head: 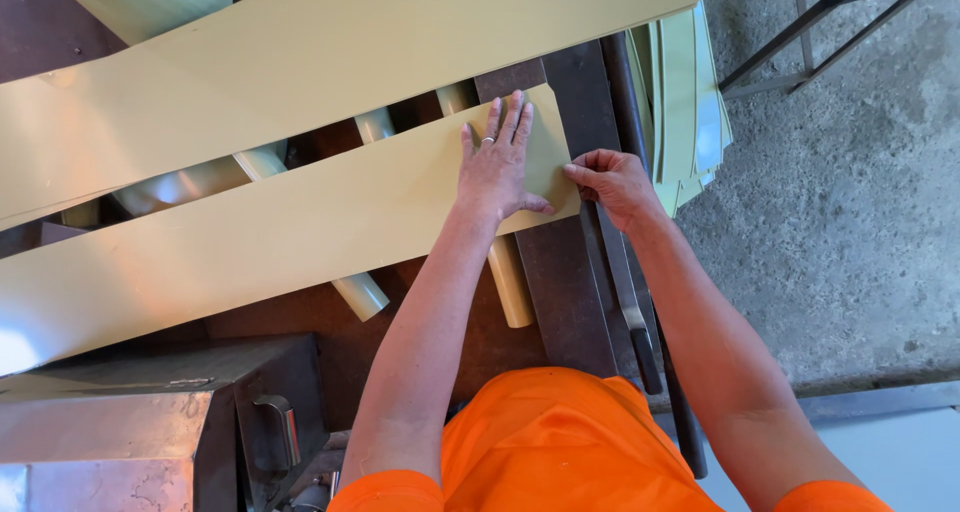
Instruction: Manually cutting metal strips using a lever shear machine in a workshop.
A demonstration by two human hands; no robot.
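A long pale yellow sheet-metal strip (pixel 250 237) lies slantwise across a dark metal workbench (pixel 565 302). My left hand (pixel 497 167) presses flat on the strip's right end, fingers spread, with a ring on one finger. At the strip's right edge, my right hand (pixel 612 184) pinches the corner between thumb and fingers, over a dark steel bar (pixel 620 282). A second, wider yellow strip (pixel 330 62) lies further back. Several pale yellow rolled tubes (pixel 362 294) lie beneath the strips.
A stack of cut yellow sheets (pixel 690 102) hangs off the bench's right side above a rough concrete floor (pixel 850 222). A grey metal box with a handle (pixel 275 427) stands at lower left. A dark metal frame (pixel 820 22) stands at top right.
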